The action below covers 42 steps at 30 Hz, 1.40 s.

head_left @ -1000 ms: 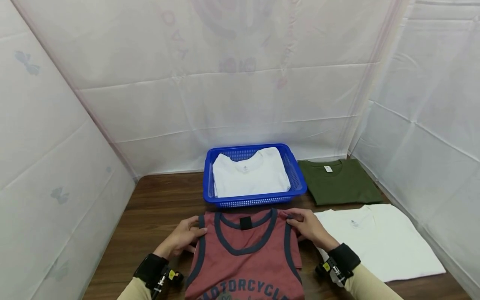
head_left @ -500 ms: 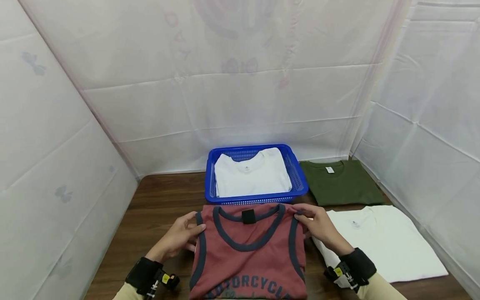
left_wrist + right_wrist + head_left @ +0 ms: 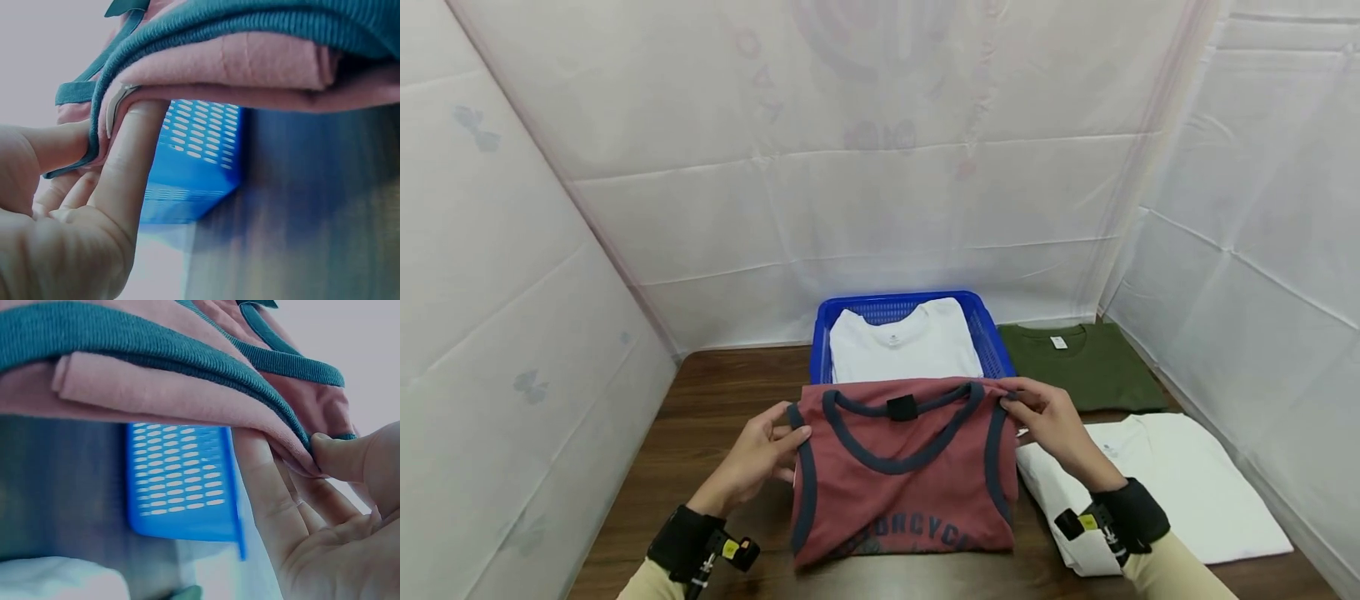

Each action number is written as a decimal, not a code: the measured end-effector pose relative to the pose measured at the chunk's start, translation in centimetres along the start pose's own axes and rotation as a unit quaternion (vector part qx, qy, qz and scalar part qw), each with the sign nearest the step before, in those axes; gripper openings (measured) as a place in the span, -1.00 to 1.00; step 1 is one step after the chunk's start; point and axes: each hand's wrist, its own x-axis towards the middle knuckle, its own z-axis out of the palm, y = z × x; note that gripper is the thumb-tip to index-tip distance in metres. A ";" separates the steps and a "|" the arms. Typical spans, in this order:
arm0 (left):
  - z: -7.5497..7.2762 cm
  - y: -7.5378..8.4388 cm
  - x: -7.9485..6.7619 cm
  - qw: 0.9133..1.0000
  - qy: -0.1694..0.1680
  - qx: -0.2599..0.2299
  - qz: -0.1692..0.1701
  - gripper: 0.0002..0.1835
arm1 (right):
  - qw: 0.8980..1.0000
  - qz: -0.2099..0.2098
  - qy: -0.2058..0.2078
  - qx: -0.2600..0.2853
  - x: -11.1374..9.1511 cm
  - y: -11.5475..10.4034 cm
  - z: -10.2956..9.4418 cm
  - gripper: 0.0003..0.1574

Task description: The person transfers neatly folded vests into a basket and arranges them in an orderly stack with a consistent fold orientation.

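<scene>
Near the front edge of the table (image 3: 715, 392), we hold the folded red tank top (image 3: 902, 467) lifted at its shoulder end, its far edge just overlapping the near rim of the blue basket (image 3: 992, 337). Our left hand (image 3: 760, 454) pinches the left shoulder strap between thumb and fingers, and our right hand (image 3: 1052, 421) pinches the right strap the same way; the wrist views show the folded layers resting on our fingertips (image 3: 134, 125). Inside the basket lies a folded white shirt (image 3: 906, 350). Toward the right edge sit a green shirt (image 3: 1082, 367) and another white shirt (image 3: 1180, 483). We judge the fold could slip open, since only the strap corners are gripped and the lower half hangs unsupported.
</scene>
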 end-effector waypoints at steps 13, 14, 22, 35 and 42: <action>0.4 4.9 2.3 0.995 0.056 0.029 0.072 -0.54 | 0.998 -0.044 0.032 -0.033 3.5 -4.0 -2.9 -0.49; 0.5 5.3 2.4 0.995 0.057 0.028 0.075 -0.53 | 0.998 -0.046 0.033 -0.029 3.8 -4.3 -3.1 -0.49; 0.4 8.4 4.5 0.992 0.071 0.033 0.095 -0.47 | 0.998 -0.049 0.041 -0.024 6.6 -6.8 -4.5 -0.50; -0.1 12.6 8.6 0.980 0.110 0.060 0.154 -0.56 | 0.993 -0.072 0.085 -0.026 11.2 -10.4 -6.0 -0.60; -0.1 13.2 10.4 0.970 0.143 0.079 0.178 -0.59 | 0.992 -0.072 0.101 -0.033 13.1 -10.8 -6.1 -0.62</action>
